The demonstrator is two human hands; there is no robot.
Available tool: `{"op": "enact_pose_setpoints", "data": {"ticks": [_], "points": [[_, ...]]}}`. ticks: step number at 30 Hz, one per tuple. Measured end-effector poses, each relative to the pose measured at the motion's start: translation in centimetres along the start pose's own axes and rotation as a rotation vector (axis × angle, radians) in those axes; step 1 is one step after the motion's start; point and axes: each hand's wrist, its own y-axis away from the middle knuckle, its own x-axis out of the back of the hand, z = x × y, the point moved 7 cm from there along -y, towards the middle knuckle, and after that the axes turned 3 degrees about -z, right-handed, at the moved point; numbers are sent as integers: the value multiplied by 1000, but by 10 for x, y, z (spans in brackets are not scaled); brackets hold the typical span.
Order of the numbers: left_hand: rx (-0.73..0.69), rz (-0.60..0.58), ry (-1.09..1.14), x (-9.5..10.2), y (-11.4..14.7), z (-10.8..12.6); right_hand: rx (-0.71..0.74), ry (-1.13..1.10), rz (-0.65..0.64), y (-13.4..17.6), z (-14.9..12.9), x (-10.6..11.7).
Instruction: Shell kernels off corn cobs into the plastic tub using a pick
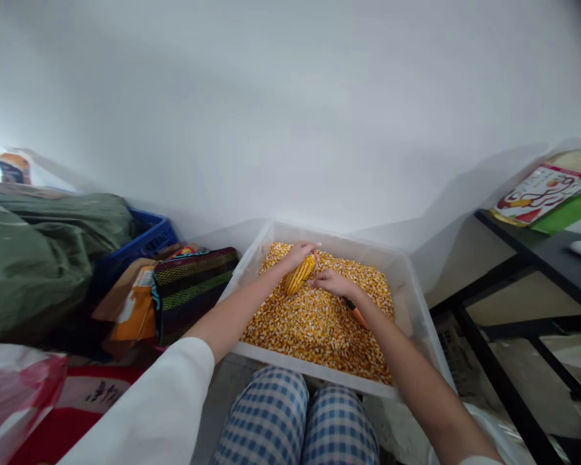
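arms (244,310) outstretched; left hand (300,253) grips corn cob (299,278); right hand (334,283) curled beside, grip unclear

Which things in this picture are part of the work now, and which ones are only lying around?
Part of the work:
corn cob, in the left hand
loose kernels
plastic bin
probably the partly hidden orange-and-black object

Lying around:
blue crate
green cover
labelled bottle

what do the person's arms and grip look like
The left grip and right grip are bare hands, without gloves. The left forearm and right forearm are uncovered. The left sleeve is plain white and loose; only a white edge of the right sleeve shows.
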Motion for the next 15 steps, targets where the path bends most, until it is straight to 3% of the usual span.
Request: {"op": "enact_pose_setpoints", "data": {"ticks": [3,8,15], "points": [[34,83,75,13,-2,-10,-7,33,-9,0,-3,0],[133,260,219,36,-2,-28,-76,101,108,-5,-12,-7],[129,320,229,41,-1,-31,-196,105,199,-9,-13,-18]]}}
